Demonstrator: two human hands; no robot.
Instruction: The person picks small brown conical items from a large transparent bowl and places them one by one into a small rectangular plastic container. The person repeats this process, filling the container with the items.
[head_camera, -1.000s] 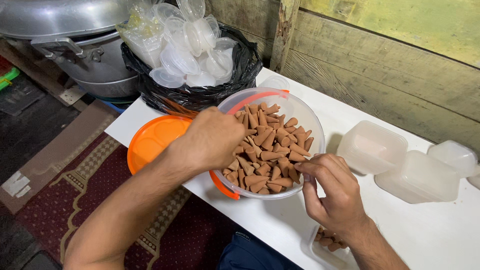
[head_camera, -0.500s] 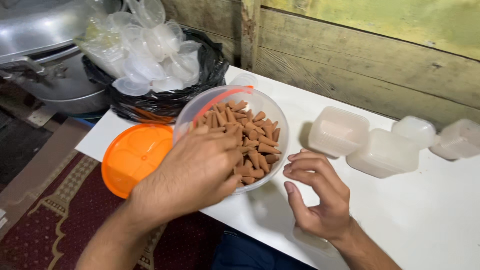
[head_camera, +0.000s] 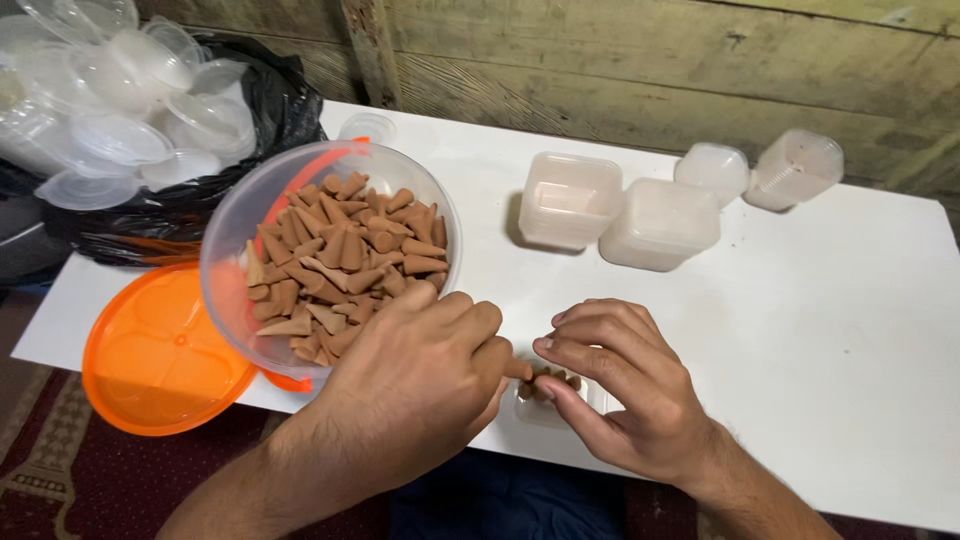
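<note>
— So, biggest first: the table (head_camera: 800, 330), white, with its near edge running right under both wrists.

— And the tub (head_camera: 240, 250)?

— Clear plastic, tipped toward the person, full of brown cones (head_camera: 340, 260), resting partly on the orange lid (head_camera: 150, 350) left of it. Behind the tub, a black bag (head_camera: 270, 110) of clear lids.

— The hands?

— Left hand (head_camera: 410, 390), just right of the tub, fingers curled, pinching one cone (head_camera: 517, 369). Right hand (head_camera: 620, 385) beside it, fingers bent over a small clear box (head_camera: 560, 400) with a few cones inside; whether it grips the box, I can't tell.

— Risks?

— That box sits close to the table edge; a nudge might push it off. The tilted tub could slide and spill.

— Room?

— Plenty right of the tub; empty boxes (head_camera: 620, 210) stand well back.
</note>
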